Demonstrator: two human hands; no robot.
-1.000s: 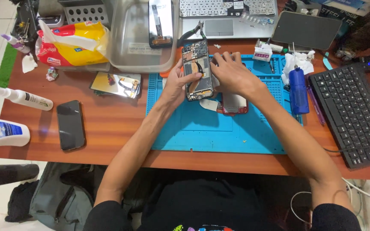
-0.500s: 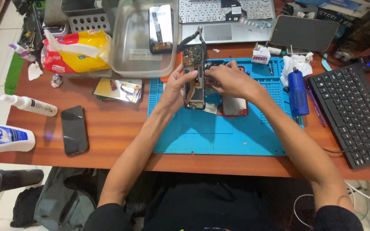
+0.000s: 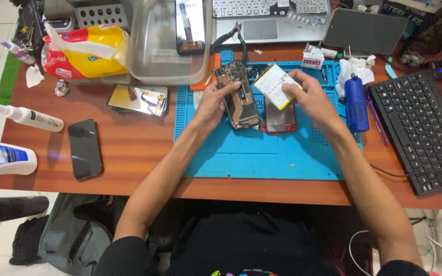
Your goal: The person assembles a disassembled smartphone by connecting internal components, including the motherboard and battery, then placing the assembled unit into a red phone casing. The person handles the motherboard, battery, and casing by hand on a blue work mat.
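Clear tub (image 3: 152, 61) holds dark screen panel (image 3: 190, 25). L hand (image 3: 212, 105) clamped on opened phone (image 3: 237, 96), innards exposed; R hand (image 3: 310, 97) pinches white battery (image 3: 276, 86), prob. just lifted clear.

Blue work mat (image 3: 262, 153): near half bare, open from 6 o'clock. At 12 o'clock, clear plastic tub (image 3: 164, 46) and laptop (image 3: 272, 20) block. At 3 o'clock, blue electric screwdriver (image 3: 355, 102) and keyboard (image 3: 423, 133) obstruct. At 9 o'clock, black phone (image 3: 84, 148) interrupts bare tabletop.
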